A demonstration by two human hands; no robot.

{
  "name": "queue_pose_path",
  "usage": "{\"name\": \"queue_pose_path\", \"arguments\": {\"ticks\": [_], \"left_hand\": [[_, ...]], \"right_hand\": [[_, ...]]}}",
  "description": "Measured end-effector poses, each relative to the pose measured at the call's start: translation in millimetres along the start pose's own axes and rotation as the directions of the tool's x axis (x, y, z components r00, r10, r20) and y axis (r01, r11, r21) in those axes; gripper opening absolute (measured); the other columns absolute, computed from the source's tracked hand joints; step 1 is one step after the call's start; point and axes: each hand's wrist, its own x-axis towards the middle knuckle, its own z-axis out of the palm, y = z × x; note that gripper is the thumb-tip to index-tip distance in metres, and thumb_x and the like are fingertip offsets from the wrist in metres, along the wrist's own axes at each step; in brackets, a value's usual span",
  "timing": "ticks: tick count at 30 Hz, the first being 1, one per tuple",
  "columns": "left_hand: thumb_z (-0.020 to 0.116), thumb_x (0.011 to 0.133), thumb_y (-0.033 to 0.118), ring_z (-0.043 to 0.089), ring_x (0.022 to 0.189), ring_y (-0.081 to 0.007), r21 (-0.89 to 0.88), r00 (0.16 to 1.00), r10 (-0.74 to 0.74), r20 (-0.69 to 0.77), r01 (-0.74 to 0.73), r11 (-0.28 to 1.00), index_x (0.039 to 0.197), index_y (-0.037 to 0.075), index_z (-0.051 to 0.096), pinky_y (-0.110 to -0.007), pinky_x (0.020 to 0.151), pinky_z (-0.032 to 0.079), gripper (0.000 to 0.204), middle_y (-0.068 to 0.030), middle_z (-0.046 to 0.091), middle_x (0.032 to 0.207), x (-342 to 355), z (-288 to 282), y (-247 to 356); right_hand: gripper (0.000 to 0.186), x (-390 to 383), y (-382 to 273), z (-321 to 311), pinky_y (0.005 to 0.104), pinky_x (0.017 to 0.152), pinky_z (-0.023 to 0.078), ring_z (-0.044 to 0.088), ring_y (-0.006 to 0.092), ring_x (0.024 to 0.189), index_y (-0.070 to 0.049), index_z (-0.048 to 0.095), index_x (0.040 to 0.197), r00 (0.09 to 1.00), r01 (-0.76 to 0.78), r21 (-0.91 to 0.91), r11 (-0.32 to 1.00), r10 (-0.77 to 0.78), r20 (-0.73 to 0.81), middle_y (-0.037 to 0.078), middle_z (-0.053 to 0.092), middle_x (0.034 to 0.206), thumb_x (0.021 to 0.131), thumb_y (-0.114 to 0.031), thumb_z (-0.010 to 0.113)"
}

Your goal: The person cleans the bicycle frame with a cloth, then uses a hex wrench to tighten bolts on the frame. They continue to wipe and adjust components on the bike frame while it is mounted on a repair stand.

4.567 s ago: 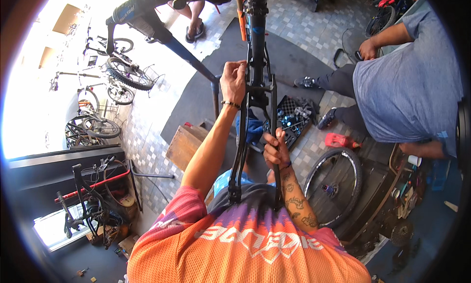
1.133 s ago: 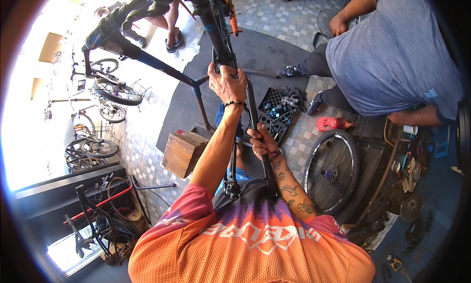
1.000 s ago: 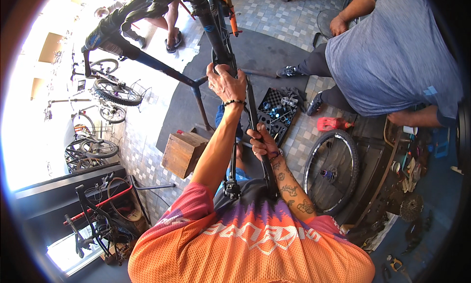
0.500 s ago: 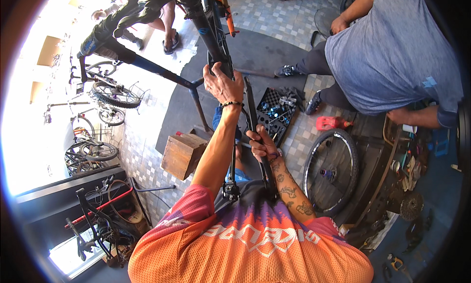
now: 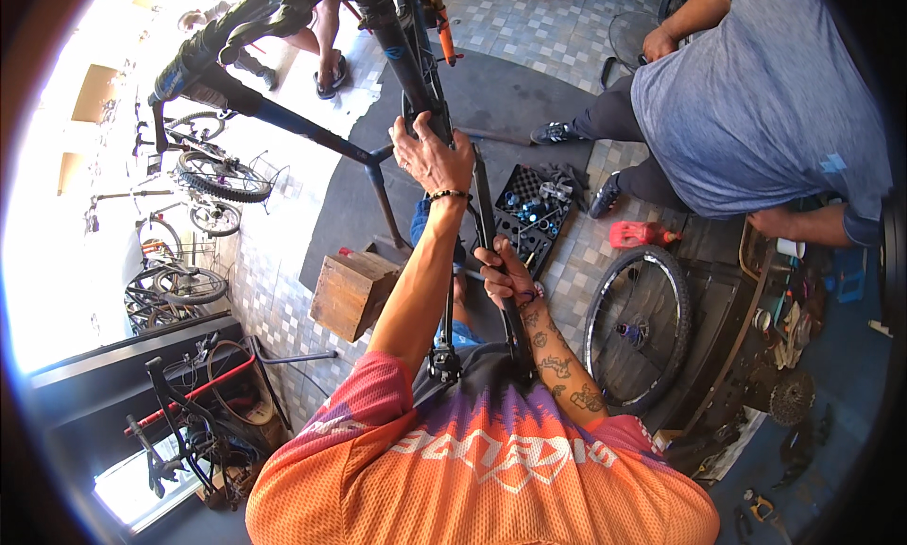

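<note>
A dark bicycle frame (image 5: 404, 68) with blue marks stretches from the top of the view toward my chest. Around its joint with the rear stays curls my left hand (image 5: 435, 158), fingers bent and closed on the frame. Lower down, my right hand (image 5: 505, 273) is wrapped about one black rear stay (image 5: 485, 200). Both stays end close against my shirt, one with a small black fitting (image 5: 444, 363) at its tip. My left palm hides part of the joint.
A wooden box (image 5: 351, 295) stands below my left forearm. An open tool case (image 5: 529, 214) lies on the dark mat (image 5: 350, 224). To the right are a red bottle (image 5: 642, 233), a wheel (image 5: 638, 330), a cluttered bench (image 5: 746, 299) and a co-worker (image 5: 756, 110). Several bicycles (image 5: 222, 178) stand at left.
Both my hands keep their holds; my left hand shifts very slightly. The co-worker at right moves a little.
</note>
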Motion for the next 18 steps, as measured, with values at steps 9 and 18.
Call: {"name": "queue_pose_path", "arguments": {"ticks": [9,18], "left_hand": [[0.082,0.078,0.026,0.031,0.149,-0.0528,0.006,1.000,-0.008,0.015,0.008,1.000,0.142,0.008,0.053,-0.063,0.120,0.026,0.072,-0.0297,0.036,0.155,1,-1,1],[0.073,0.095,0.046,0.039,0.146,-0.0436,-0.287,0.982,-0.173,-0.073,0.145,0.947,0.146,0.000,0.048,-0.052,0.121,0.031,0.073,-0.0281,0.044,0.152,-18,-30,-16]], "right_hand": [[0.021,0,2,2,0.0178,0.038,0.038,0.036,0.0041,0.053,-0.013,0.059,0.110,1.000,0.017,-0.029,0.999,-0.017,-0.024,0.000,0.040,0.091,0.108,-0.034,0.061],[0.018,0,0,-7,0.0189,0.036,0.036,0.035,0.0045,0.052,-0.016,0.059,0.110,1.000,-0.006,-0.020,1.000,0.005,-0.012,-0.001,0.040,0.091,0.108,-0.033,0.060]]}}
